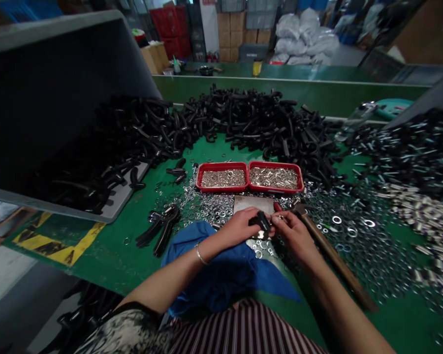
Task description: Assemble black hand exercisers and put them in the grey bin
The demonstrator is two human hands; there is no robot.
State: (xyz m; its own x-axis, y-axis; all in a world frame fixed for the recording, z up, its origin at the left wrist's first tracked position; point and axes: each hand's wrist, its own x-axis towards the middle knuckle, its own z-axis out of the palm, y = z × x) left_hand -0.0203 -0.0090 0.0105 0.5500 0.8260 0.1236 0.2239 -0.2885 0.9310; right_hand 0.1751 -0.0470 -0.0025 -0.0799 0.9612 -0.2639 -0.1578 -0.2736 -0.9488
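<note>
My left hand (240, 227) is closed around a black plastic handle part (260, 223), just over a small metal plate (251, 202) on the green table. Against the right end of that part, my right hand (294, 235) pinches something small and shiny, perhaps a washer; my fingers partly hide it. Two red trays stand beyond my hands: the left tray (221, 190) holds tiny metal pieces, the right tray (276, 190) small metal pins. A hammer with a wooden handle (339, 258) lies beside my right forearm. Loose washers (259, 250) are scattered around the plate.
A heap of black handle parts (243, 115) spans the back, spilling from a tipped grey bin (127, 54) at left. Piles of silver sleeves (424, 221) and bolts (402, 147) lie right. Pliers-like black parts (162, 226) and blue cloth (214, 275) are near my left arm.
</note>
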